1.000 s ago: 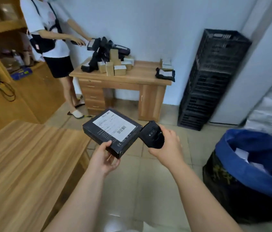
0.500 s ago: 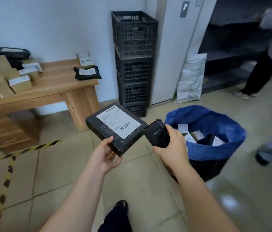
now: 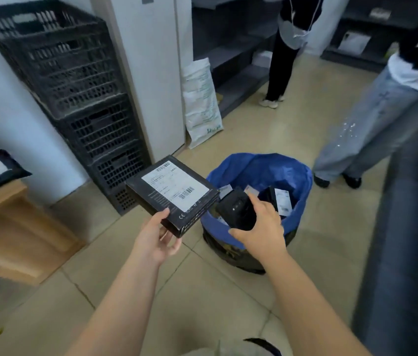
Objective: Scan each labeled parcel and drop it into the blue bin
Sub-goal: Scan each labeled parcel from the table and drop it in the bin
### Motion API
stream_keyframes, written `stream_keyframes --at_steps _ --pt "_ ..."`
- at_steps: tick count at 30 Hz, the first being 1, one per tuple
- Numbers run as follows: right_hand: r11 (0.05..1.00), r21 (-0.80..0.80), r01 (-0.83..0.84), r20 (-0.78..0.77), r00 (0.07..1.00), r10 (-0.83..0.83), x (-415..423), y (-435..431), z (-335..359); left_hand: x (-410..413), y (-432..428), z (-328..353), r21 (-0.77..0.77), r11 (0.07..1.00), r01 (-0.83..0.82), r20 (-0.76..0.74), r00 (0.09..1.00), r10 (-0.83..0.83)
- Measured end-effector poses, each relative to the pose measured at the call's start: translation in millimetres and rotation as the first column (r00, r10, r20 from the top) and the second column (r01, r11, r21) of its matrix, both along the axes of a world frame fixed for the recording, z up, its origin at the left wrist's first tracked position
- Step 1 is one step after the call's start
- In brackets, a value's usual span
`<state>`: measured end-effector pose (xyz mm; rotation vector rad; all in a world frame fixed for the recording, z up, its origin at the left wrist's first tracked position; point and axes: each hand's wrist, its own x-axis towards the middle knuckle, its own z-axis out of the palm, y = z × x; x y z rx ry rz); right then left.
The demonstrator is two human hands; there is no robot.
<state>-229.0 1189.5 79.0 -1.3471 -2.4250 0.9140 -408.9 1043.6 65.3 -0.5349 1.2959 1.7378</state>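
Observation:
My left hand [image 3: 155,238] grips a flat black parcel [image 3: 166,195] by its near corner, white barcode label facing up. My right hand [image 3: 260,227] holds a black handheld scanner [image 3: 236,210] just right of the parcel, over the near rim of the blue bin [image 3: 303,181]. The bin stands on the tiled floor right in front of me, lined with a blue bag, and holds several labeled parcels. The parcel in my hand hovers beside the bin's left rim.
Stacked black crates [image 3: 74,98] stand against the wall at left, beside a wooden desk [image 3: 10,227] with a black mailer. A white sack [image 3: 201,104] leans on a pillar. Two people [image 3: 372,119] stand beyond the bin. A dark surface [image 3: 413,227] fills the right edge.
My view has swung right, from the desks toward the bin. Both hands, still holding the parcel and scanner, now sit at the bin's rim, and the bin is closer.

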Motion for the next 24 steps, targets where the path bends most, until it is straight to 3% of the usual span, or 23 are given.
stream_keyframes --at_steps 6,9,12,19,24 --pt "0.968 -0.04 0.249 0.08 0.966 -0.245 1.0 69.1 -26.4 -22.9 78.5 -40.2 -0.095 0.979 0.181 0.088 0.981 -0.173" --pt "0.952 -0.07 0.299 0.04 0.954 -0.296 -8.2 112.6 -44.2 -36.0 124.3 -57.2 -0.123 0.965 0.233 0.088 0.971 -0.223" --pt "0.943 -0.118 0.31 0.019 0.951 -0.31 -24.3 162.0 -61.0 -46.1 177.1 -73.0 -0.178 0.944 0.279 0.025 0.96 -0.279" --pt "0.941 -0.153 0.302 0.163 0.947 -0.277 -50.5 255.0 -109.0 -68.3 290.6 -113.8 -0.376 0.853 0.361 -0.067 0.908 -0.414" --pt "0.901 -0.242 0.36 0.217 0.925 -0.311 -67.1 294.0 -148.7 -73.6 349.0 -153.0 -0.487 0.77 0.413 -0.008 0.879 -0.477"
